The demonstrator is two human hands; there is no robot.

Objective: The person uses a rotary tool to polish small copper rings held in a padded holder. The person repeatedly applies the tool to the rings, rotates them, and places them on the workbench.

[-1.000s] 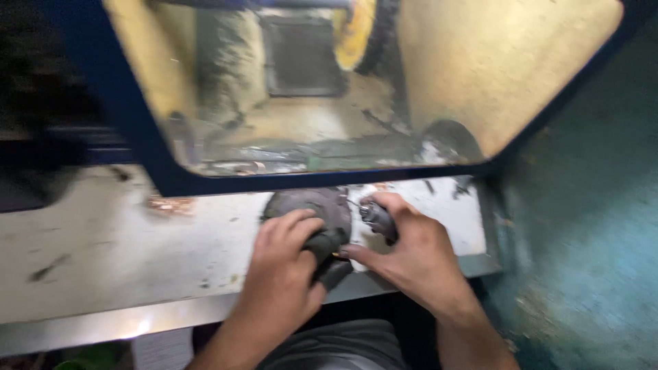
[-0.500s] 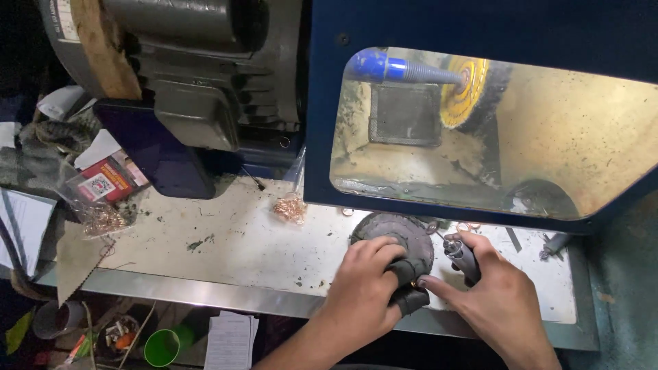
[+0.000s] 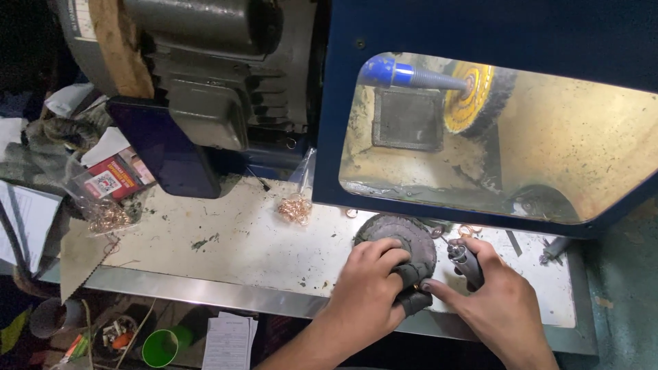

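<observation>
Here: my left hand (image 3: 370, 291) pinching dark soft cloth pad (image 3: 413, 277), near bench (image 3: 226, 240) edge, right side; my right hand (image 3: 497, 305) closed round small dark stiff tool (image 3: 469, 264); pad light, floppy, likely grimy — grip by folded edge

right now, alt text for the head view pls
Two bare hands work at a dirty white bench: the left hand presses a dark round buffing pad, the right hand grips a small dark tool. Behind, a yellow brush wheel.

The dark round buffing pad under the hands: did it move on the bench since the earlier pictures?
Cannot tell. The camera moved, but the dark round buffing pad lies, as before, just below the blue cabinet's window edge, under the left hand.
</observation>
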